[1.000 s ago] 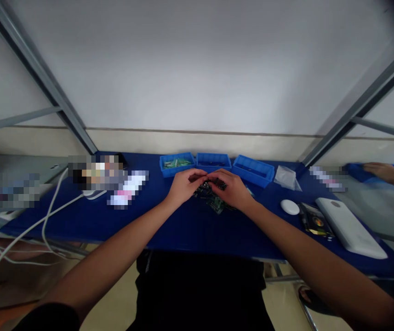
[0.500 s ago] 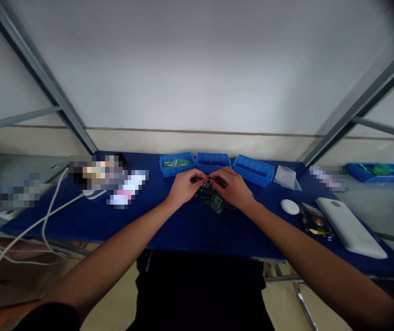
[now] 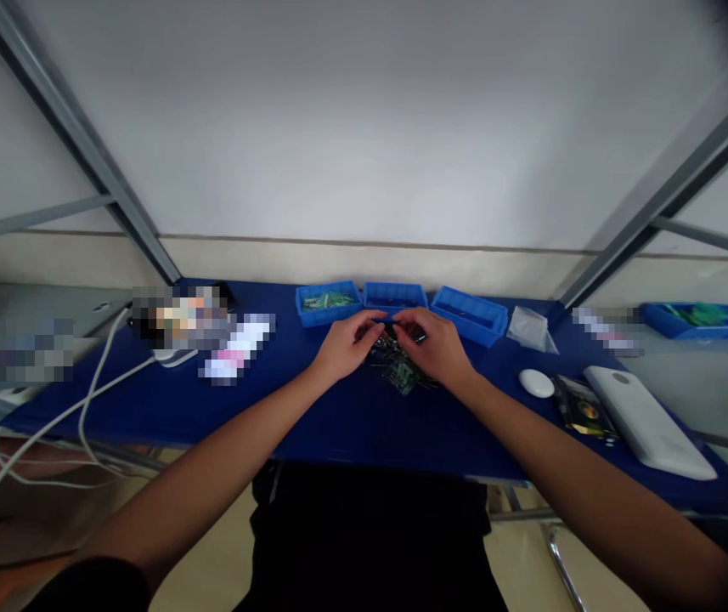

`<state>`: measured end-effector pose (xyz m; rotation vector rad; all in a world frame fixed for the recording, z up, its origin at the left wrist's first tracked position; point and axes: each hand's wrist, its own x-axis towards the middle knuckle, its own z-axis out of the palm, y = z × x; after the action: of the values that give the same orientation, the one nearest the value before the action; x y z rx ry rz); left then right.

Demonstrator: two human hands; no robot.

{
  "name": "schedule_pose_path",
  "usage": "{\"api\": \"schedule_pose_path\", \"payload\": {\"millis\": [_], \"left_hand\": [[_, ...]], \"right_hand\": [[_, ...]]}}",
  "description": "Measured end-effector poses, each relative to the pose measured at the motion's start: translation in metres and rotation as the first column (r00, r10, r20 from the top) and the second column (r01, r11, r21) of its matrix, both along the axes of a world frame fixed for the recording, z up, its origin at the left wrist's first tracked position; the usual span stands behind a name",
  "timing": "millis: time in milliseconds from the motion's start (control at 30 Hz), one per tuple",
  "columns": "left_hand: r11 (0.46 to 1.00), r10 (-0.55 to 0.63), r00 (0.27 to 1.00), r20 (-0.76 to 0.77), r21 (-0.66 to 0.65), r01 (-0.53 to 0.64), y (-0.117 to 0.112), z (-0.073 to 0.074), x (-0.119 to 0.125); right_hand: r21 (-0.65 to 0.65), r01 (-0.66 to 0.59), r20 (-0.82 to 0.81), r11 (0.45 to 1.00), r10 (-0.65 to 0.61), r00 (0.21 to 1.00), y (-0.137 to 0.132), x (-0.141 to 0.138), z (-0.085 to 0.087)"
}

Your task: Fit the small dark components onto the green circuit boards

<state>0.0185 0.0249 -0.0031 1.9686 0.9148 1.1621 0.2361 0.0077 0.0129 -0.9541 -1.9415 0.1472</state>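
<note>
My left hand [image 3: 343,347] and my right hand [image 3: 438,347] face each other above a loose heap of small green circuit boards [image 3: 403,374] on the blue tabletop. Thumbs and forefingers of both hands are bent toward each other around a tiny dark piece [image 3: 390,326], too small to name. Shiny metal parts show among the boards below my fingers. Just beyond my hands stand three blue bins: the left bin [image 3: 329,317] has green and pale pieces in it, while the middle bin [image 3: 395,289] and right bin [image 3: 469,317] look dark inside.
Right of the bins lies a clear plastic bag [image 3: 530,330]. A white oval case [image 3: 536,383], a black packet [image 3: 584,406] and a long white device [image 3: 650,422] sit at the right. White cables [image 3: 93,395] cross the left side. Metal frame posts [image 3: 140,229] flank the table.
My fingertips have drawn slightly apart, with a dark piece now showing between them. My left hand has shifted a little to the right. The bins and boards have stayed in place.
</note>
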Motion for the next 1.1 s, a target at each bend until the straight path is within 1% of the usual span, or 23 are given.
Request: {"api": "schedule_pose_path", "payload": {"millis": [67, 167, 233, 333, 467, 567, 633, 733, 833, 967, 1100], "left_hand": [[0.998, -0.061, 0.998, 0.023, -0.031, 0.061, 0.001, -0.002, 0.001], [0.996, -0.087, 0.996, 0.026, -0.006, 0.087, 0.003, -0.004, 0.002], [0.996, -0.083, 0.996, 0.024, 0.015, 0.083, 0.003, -0.004, 0.002], [0.998, -0.059, 0.996, 0.064, -0.001, 0.059, 0.005, -0.005, 0.001], [0.998, 0.002, 0.988, 0.153, -0.064, 0.008, 0.009, -0.007, 0.000], [0.993, 0.020, 0.980, 0.200, -0.119, 0.005, 0.010, -0.007, -0.001], [0.994, 0.030, 0.983, 0.180, -0.107, -0.011, 0.010, -0.007, -0.002], [0.997, 0.067, 0.994, 0.091, -0.053, -0.062, 0.010, -0.005, -0.004], [0.995, 0.083, 0.995, 0.052, -0.053, -0.081, 0.009, -0.004, -0.004], [0.997, 0.046, 0.994, 0.103, -0.063, -0.039, 0.007, -0.003, 0.000], [0.998, 0.016, 0.995, 0.099, -0.066, -0.009, 0.002, -0.001, 0.002]], "right_hand": [[0.012, 0.003, -0.012, 1.000, -0.003, 1.000, 0.001, 0.000, -0.001], [0.015, -0.056, -0.002, 0.998, 0.056, 0.998, 0.002, 0.001, -0.004], [0.014, -0.097, 0.008, 0.995, 0.097, 0.995, 0.004, 0.002, -0.005], [0.016, -0.126, 0.052, 0.992, 0.125, 0.991, 0.005, 0.001, -0.007], [0.010, -0.143, 0.079, 0.990, 0.142, 0.987, 0.004, 0.001, -0.007], [0.010, -0.134, 0.082, 0.991, 0.133, 0.988, 0.001, 0.000, -0.004], [0.020, -0.121, 0.075, 0.992, 0.119, 0.990, 0.000, 0.000, -0.003], [0.061, -0.079, 0.054, 0.995, 0.076, 0.996, 0.000, 0.000, -0.002], [0.087, -0.058, 0.058, 0.995, 0.053, 0.997, 0.003, 0.000, -0.003], [0.004, -0.086, 0.091, 0.996, 0.085, 0.992, 0.007, 0.002, -0.009], [-0.074, -0.079, 0.085, 0.994, 0.086, 0.993, 0.007, 0.001, -0.012]]}}
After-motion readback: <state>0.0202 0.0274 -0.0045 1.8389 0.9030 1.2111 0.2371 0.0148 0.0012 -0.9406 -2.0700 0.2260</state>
